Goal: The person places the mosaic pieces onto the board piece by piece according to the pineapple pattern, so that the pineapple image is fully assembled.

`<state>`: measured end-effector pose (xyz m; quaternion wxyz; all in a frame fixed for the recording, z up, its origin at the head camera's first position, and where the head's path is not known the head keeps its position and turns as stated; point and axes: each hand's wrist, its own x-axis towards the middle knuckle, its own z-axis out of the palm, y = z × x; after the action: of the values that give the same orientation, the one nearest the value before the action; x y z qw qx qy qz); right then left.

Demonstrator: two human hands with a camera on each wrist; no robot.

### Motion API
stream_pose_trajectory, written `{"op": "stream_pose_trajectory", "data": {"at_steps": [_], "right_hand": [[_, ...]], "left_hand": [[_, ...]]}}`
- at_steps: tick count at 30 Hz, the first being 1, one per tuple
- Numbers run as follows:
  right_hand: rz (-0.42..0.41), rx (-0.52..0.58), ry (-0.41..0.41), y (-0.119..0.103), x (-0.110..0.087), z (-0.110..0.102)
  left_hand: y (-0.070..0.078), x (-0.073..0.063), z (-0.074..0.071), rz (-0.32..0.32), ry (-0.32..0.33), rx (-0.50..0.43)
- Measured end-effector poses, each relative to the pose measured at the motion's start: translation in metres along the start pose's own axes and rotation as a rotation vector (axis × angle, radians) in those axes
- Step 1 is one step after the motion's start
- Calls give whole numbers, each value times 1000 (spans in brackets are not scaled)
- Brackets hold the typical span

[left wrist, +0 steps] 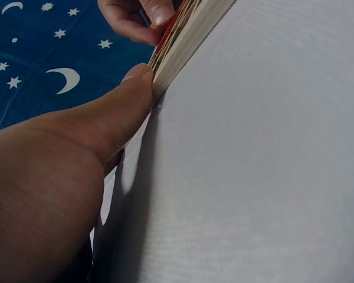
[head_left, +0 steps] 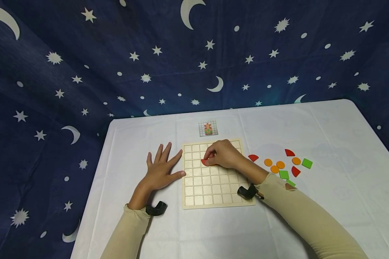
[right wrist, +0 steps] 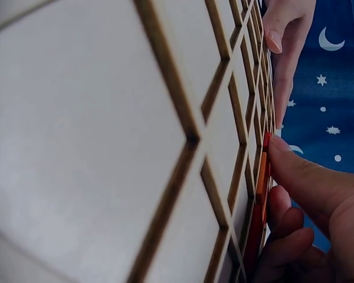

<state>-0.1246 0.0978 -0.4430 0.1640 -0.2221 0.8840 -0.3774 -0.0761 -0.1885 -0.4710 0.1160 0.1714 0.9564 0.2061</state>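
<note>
A pale wooden grid board (head_left: 207,189) lies on the white table. My right hand (head_left: 225,154) is over its upper middle, thumb and fingers pinching a red quarter-circle piece (head_left: 204,162) at the grid. In the right wrist view, an orange piece (right wrist: 262,177) and another red piece (right wrist: 255,236) sit on the board by the fingers, mostly hidden from the head camera by that hand. My left hand (head_left: 161,173) lies on the table with fingers spread, its thumb against the board's left edge.
Behind the board lies a small gridded pattern card (head_left: 208,128). Loose pieces are scattered to the right: orange discs (head_left: 280,164), red quarter circles (head_left: 289,153) and green squares (head_left: 307,163). The right sleeve (head_left: 298,208) partly covers one green piece (head_left: 291,182).
</note>
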Motion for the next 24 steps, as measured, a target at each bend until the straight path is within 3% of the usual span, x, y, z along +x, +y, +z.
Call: {"op": "stream_pose_trajectory", "data": {"at_steps": [15,24], "right_hand": [[3,-19,11,3,-3,-3],[19,-1,83,11,-15,-16]], "left_hand": [[1,-1,-1,1,-7,-6],[1,-1,-1,9,-1,-6]]}}
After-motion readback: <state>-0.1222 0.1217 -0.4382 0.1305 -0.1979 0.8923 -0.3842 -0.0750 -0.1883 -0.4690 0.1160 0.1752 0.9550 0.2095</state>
